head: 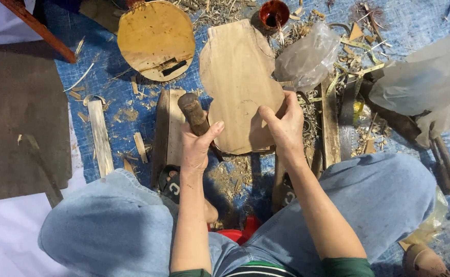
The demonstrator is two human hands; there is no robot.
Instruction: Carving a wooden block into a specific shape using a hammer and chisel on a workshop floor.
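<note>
I see my left hand [196, 146] closed around a wooden tool handle [194, 114], and my right hand [285, 125] pinching the edge of the flat board [237, 84], which lies on the blue mat [112, 87] between my knees. I think the board can slide if the right grip loosens. Then the tool may slip toward my fingers [268, 117], which are very near.

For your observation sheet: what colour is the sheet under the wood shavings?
Blue sheet, clearest in the head view.
</note>
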